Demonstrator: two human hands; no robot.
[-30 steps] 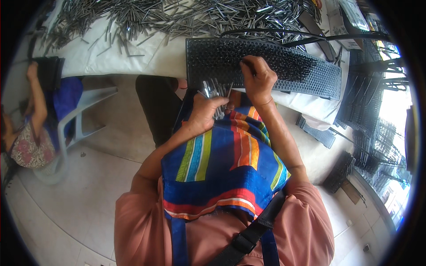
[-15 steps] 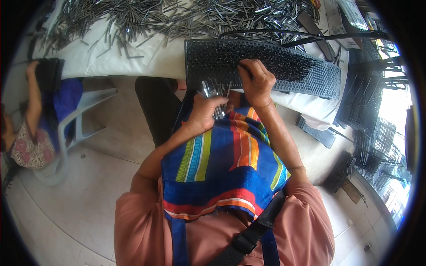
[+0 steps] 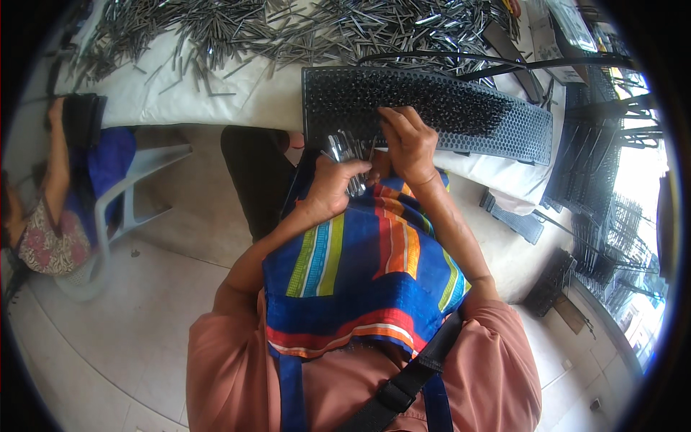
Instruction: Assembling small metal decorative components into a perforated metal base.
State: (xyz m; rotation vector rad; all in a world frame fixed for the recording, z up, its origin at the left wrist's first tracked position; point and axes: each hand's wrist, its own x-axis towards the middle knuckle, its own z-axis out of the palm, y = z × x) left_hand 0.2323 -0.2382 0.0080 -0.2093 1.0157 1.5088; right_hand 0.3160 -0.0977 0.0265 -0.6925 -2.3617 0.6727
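My left hand [image 3: 335, 183] is closed around a bundle of thin grey metal pins [image 3: 344, 150] that stick up from the fist, just below the table edge. My right hand [image 3: 408, 140] sits right beside it at the near edge of a black perforated tray [image 3: 504, 119], its fingertips pinching at the pins in the left hand. The tray lies across a white-covered table [image 3: 259, 101] and part of its holes hold upright pins. A striped blue, orange and green apron [image 3: 374, 273] covers my lap.
A large heap of loose metal pins [image 3: 288, 29] spreads over the far side of the table. Another person [image 3: 50, 209] sits on a white plastic chair [image 3: 122, 209] at the left. Stacked black trays [image 3: 604, 180] and racks stand at the right on a pale floor.
My right hand has drawn back from over the tray toward the bundle in my left hand. The left hand has barely moved.
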